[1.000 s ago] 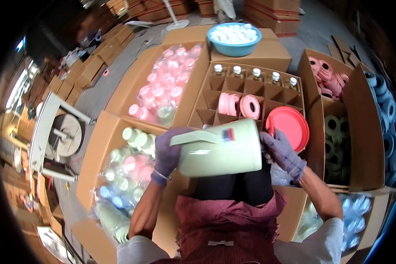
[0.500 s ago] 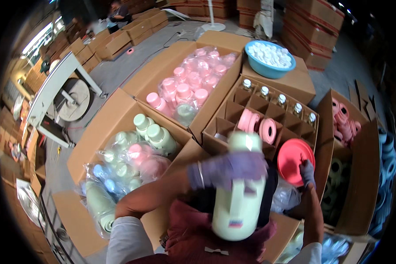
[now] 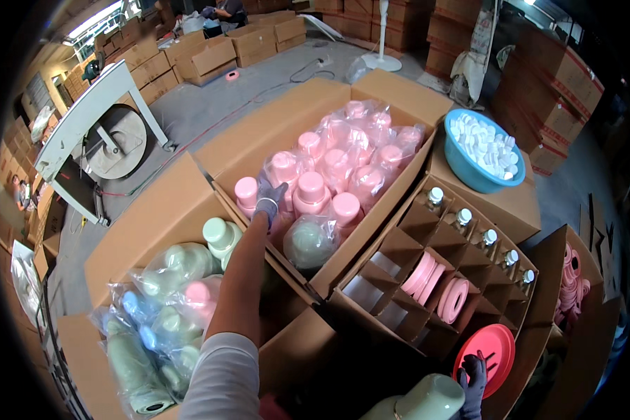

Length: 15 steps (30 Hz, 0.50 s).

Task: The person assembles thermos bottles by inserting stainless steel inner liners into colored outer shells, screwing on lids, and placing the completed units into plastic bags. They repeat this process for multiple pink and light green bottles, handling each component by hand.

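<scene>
My left hand (image 3: pixel 269 197), in a grey glove, reaches into the box of pink thermos flasks. Its thumb and fingers are apart against the near side of a pink flask (image 3: pixel 283 166). Another pink flask (image 3: pixel 246 190) stands just left of the hand. At the lower right, my gloved right hand (image 3: pixel 473 383) is at the near edge of a red dish (image 3: pixel 500 343) with small dark slender pieces. Its fingers are curled, and what they hold, if anything, is hidden. A pale green thermos flask (image 3: pixel 430 397) is beside that hand, partly cut off by the lower edge.
Left stands a carton (image 3: pixel 143 203) of bagged green, pink and blue flasks. A divided carton (image 3: pixel 406 238) holds pink rings (image 3: pixel 453 301) and silvery-topped bottles (image 3: pixel 463 217). Behind it sits a blue basin (image 3: pixel 462 164) of white caps. Pink parts (image 3: pixel 570 287) fill a carton at right.
My left hand has left the green flask and moved forward into the pink flasks' box. The green flask now shows lower down. My right hand stays by the red dish while the view has shifted.
</scene>
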Motion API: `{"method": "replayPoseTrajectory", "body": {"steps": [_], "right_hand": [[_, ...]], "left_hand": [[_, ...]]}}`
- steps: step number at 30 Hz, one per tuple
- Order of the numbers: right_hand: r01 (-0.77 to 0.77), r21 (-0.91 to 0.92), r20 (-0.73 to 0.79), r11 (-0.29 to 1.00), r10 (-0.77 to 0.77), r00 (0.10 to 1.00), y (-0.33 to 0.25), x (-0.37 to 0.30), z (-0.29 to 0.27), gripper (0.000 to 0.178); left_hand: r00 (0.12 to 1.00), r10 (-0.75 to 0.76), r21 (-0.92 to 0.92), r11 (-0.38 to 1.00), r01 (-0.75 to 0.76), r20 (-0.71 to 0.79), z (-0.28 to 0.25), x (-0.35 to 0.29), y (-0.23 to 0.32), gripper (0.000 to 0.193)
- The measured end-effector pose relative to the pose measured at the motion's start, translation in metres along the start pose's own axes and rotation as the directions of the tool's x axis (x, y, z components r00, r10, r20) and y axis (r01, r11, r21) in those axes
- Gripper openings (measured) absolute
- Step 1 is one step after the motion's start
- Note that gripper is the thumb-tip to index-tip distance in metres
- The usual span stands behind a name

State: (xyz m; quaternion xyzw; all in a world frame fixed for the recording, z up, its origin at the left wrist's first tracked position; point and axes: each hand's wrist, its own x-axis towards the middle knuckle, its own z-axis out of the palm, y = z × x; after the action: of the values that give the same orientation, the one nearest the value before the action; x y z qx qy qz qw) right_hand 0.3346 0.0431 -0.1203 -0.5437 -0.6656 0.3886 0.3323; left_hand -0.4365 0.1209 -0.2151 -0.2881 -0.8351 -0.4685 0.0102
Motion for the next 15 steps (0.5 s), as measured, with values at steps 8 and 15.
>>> {"method": "replayPoseTrajectory", "body": {"steps": [8, 15], "right_hand": [[0.119, -0.273, 0.18, 0.955, -0.071, 0.981, -0.03, 0.028, 0.03, 0.032], [0.325, -0.204, 0.23, 0.923, -0.278, 0.933, -0.141, 0.107, 0.081, 0.045]], "left_hand": [[0.956, -0.256, -0.332, 0.898, 0.289, 0.141, 0.017, 0.011, 0.029, 0.053], [0.808, 0.534, -0.599, 0.741, -0.304, 0.25, -0.067, -0.03, 0.238, 0.019]]}}
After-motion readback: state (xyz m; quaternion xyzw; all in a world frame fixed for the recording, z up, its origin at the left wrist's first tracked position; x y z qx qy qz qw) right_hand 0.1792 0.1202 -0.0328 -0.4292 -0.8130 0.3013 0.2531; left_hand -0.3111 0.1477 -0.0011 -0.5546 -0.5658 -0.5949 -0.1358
